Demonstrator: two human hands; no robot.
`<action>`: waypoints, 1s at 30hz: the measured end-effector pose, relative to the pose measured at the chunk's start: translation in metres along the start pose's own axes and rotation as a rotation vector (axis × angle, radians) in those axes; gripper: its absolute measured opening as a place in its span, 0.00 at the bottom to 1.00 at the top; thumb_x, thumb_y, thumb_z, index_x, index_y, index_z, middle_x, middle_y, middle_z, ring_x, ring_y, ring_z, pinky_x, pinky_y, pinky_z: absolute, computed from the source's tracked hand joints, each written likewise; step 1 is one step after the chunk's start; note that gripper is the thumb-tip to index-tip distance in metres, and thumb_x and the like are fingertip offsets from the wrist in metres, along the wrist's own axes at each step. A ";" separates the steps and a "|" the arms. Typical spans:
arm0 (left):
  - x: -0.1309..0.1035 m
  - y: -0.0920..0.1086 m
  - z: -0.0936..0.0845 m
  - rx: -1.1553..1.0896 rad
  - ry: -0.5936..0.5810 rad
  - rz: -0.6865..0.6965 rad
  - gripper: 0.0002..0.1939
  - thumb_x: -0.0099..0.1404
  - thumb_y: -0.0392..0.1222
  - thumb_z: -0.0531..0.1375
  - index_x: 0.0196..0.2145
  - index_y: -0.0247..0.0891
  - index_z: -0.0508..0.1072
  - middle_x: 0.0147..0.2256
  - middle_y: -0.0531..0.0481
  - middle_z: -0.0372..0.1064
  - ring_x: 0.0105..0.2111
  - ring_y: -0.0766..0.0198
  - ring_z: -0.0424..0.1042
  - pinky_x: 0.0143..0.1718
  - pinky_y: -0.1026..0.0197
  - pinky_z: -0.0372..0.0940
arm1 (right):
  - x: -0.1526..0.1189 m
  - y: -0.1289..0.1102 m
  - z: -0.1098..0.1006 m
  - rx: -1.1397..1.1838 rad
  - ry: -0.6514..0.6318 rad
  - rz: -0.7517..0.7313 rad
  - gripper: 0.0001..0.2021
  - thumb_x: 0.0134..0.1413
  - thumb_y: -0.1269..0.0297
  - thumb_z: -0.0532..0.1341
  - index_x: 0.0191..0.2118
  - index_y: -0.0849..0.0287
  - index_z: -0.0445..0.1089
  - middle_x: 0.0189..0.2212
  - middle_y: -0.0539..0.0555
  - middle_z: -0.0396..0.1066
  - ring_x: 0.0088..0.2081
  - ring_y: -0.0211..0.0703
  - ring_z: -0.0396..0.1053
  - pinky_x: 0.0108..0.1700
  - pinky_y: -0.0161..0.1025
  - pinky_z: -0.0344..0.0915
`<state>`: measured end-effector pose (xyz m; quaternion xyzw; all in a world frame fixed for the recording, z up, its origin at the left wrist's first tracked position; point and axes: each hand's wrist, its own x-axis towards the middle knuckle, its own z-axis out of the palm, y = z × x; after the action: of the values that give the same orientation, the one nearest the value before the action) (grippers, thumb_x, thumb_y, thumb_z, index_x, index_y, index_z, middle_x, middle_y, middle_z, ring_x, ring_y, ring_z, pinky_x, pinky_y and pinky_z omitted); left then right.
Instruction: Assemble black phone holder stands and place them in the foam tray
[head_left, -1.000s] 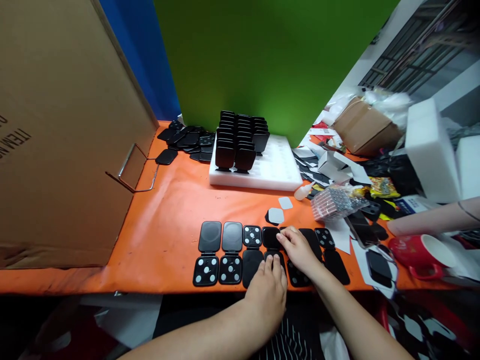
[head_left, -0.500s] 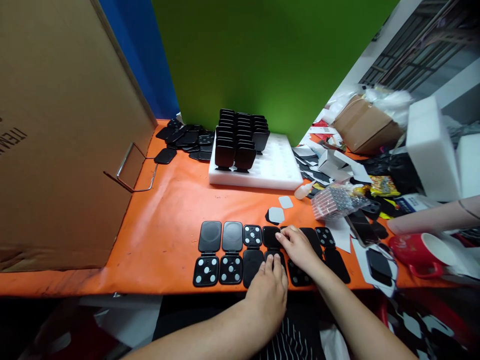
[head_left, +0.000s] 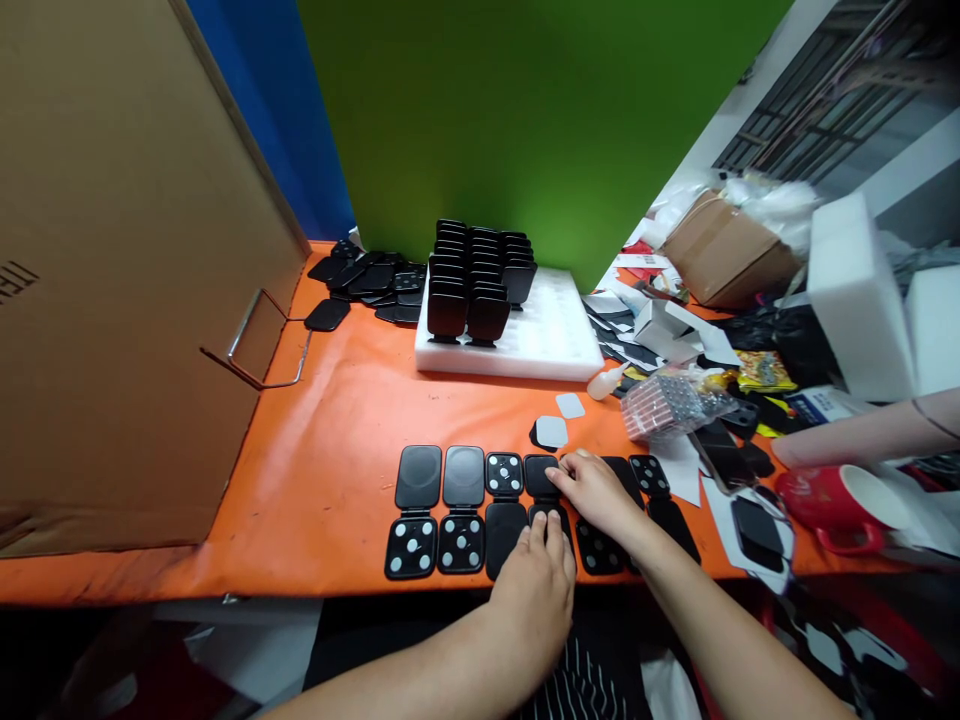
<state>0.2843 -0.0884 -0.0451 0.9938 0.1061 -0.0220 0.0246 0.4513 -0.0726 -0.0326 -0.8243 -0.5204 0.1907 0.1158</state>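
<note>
Several hinged pairs of black square panels lie unfolded in a row near the table's front edge. Some halves are plain, like the upper left panel; others carry grey round dots, like the dotted panel. My left hand rests with extended fingers on the lower half of one pair, partly covering it. On that pair's plain upper half, the thumb of my right hand touches the right side, its other fingers lying over the neighbouring pair. Neither hand is lifting anything. Two pale rounded square sheets lie just behind.
A white foam block holds upright black panels at the back. Loose black pieces are piled to its left. A cardboard box with a wire bracket stands left. At right are a bottle, a wrapped bundle and a red mug.
Both hands stay at the same hinged pair, with only a very slight shift. The whole view has moved a little; nothing has been picked up or released.
</note>
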 end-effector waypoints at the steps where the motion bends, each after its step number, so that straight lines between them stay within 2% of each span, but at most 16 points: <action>1: 0.000 0.000 0.000 0.003 0.001 0.001 0.32 0.59 0.49 0.54 0.55 0.24 0.58 0.57 0.31 0.50 0.56 0.41 0.53 0.50 0.47 0.57 | 0.000 0.000 0.000 -0.013 0.000 0.002 0.15 0.53 0.56 0.52 0.20 0.57 0.55 0.23 0.50 0.61 0.31 0.41 0.61 0.35 0.36 0.55; 8: 0.003 0.000 0.003 0.019 -0.001 0.004 0.31 0.58 0.49 0.55 0.54 0.26 0.61 0.57 0.30 0.52 0.55 0.40 0.54 0.49 0.46 0.57 | 0.002 -0.006 -0.001 -0.138 0.030 -0.012 0.16 0.52 0.51 0.53 0.22 0.57 0.59 0.27 0.53 0.65 0.32 0.43 0.63 0.35 0.37 0.57; 12: 0.002 0.001 0.002 0.025 0.008 -0.004 0.31 0.59 0.48 0.53 0.55 0.24 0.59 0.57 0.31 0.51 0.55 0.41 0.54 0.50 0.47 0.56 | -0.005 -0.011 -0.005 -0.239 0.104 0.001 0.16 0.52 0.50 0.54 0.26 0.58 0.64 0.28 0.55 0.67 0.33 0.46 0.65 0.34 0.40 0.59; 15: 0.000 0.001 0.002 0.027 0.006 0.033 0.29 0.60 0.47 0.52 0.54 0.24 0.59 0.57 0.32 0.52 0.57 0.42 0.51 0.52 0.45 0.53 | -0.021 -0.013 -0.006 -0.195 0.119 -0.159 0.14 0.58 0.58 0.49 0.39 0.59 0.68 0.38 0.57 0.70 0.42 0.45 0.66 0.43 0.41 0.60; 17: -0.001 0.001 0.003 0.017 -0.003 0.056 0.28 0.61 0.47 0.51 0.54 0.26 0.61 0.56 0.34 0.54 0.57 0.42 0.50 0.53 0.44 0.51 | -0.033 -0.012 -0.005 -0.168 0.032 -0.329 0.16 0.60 0.61 0.47 0.49 0.58 0.65 0.49 0.55 0.66 0.51 0.44 0.62 0.53 0.43 0.56; 19: -0.001 0.000 0.004 -0.002 -0.008 0.046 0.28 0.60 0.47 0.52 0.54 0.26 0.61 0.56 0.34 0.54 0.56 0.42 0.51 0.52 0.44 0.52 | -0.040 -0.010 -0.003 -0.185 -0.070 -0.408 0.19 0.60 0.62 0.45 0.54 0.57 0.60 0.55 0.53 0.60 0.56 0.42 0.56 0.57 0.45 0.50; 22: -0.003 -0.002 0.006 -0.038 0.011 0.026 0.33 0.58 0.51 0.53 0.55 0.24 0.58 0.57 0.32 0.53 0.57 0.42 0.51 0.52 0.46 0.52 | -0.041 -0.009 0.000 -0.231 -0.143 -0.364 0.20 0.61 0.63 0.43 0.56 0.55 0.59 0.57 0.51 0.56 0.57 0.41 0.55 0.58 0.47 0.49; 26: -0.004 -0.005 0.010 -0.059 0.043 0.026 0.39 0.54 0.58 0.55 0.55 0.23 0.59 0.56 0.32 0.53 0.57 0.41 0.51 0.53 0.47 0.50 | -0.035 -0.018 0.004 -0.269 -0.168 -0.335 0.20 0.61 0.62 0.44 0.55 0.56 0.59 0.57 0.52 0.56 0.57 0.42 0.55 0.59 0.48 0.48; 28: -0.004 -0.005 0.014 -0.047 0.077 0.034 0.40 0.52 0.60 0.55 0.54 0.25 0.61 0.55 0.33 0.56 0.56 0.42 0.53 0.52 0.48 0.52 | -0.030 -0.024 0.003 -0.276 -0.138 -0.324 0.19 0.60 0.63 0.44 0.54 0.58 0.62 0.56 0.54 0.58 0.56 0.44 0.56 0.58 0.47 0.49; 30: -0.004 -0.005 0.019 -0.019 0.141 0.037 0.40 0.52 0.62 0.55 0.53 0.26 0.63 0.54 0.35 0.58 0.54 0.42 0.56 0.50 0.49 0.54 | -0.021 -0.027 -0.003 -0.261 -0.105 -0.315 0.18 0.60 0.62 0.45 0.50 0.58 0.66 0.52 0.55 0.64 0.53 0.44 0.61 0.56 0.44 0.53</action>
<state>0.2782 -0.0850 -0.0643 0.9944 0.0896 0.0496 0.0267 0.4226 -0.0798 -0.0158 -0.7297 -0.6684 0.1438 0.0090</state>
